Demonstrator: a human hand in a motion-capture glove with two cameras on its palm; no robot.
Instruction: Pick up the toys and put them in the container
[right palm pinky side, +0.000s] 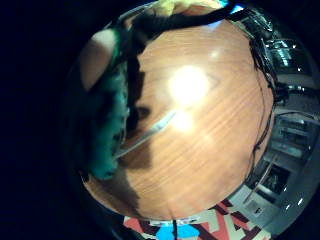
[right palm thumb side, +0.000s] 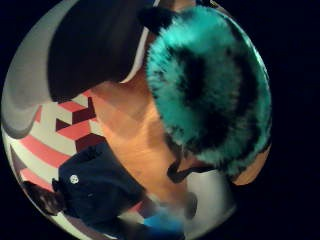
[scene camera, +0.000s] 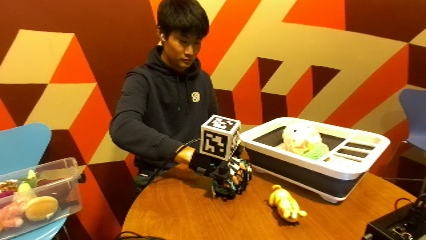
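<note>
The gloved right hand (scene camera: 216, 167) has its fingers curled round a furry teal-and-black toy (scene camera: 229, 181), holding it just above the round wooden table (scene camera: 193, 215), close to the person's body; the toy hangs below the hand with its long axis roughly upright, and its fur fills much of the thumb-side palm view (right palm thumb side: 210, 90) and lines one edge of the little-finger-side view (right palm pinky side: 107, 135), where bare tabletop (right palm pinky side: 200, 150) spreads under the palm. Just beyond the hand, toward the container, one yellow plush toy (scene camera: 286, 202) lies flat on the table, its long axis running from near the container's front wall down toward the table's near edge, apart from the hand. Farther off, past that toy, stands one white-rimmed, dark-walled container (scene camera: 313, 167), its long side running away from the hand; inside it sit one pale plush toy (scene camera: 299, 137) and one small green toy (scene camera: 317, 151), touching each other. Well away on the hand's other side, a clear plastic bin (scene camera: 63, 192) of mixed items rests on a blue chair (scene camera: 20, 145); how many it holds I cannot tell
</note>
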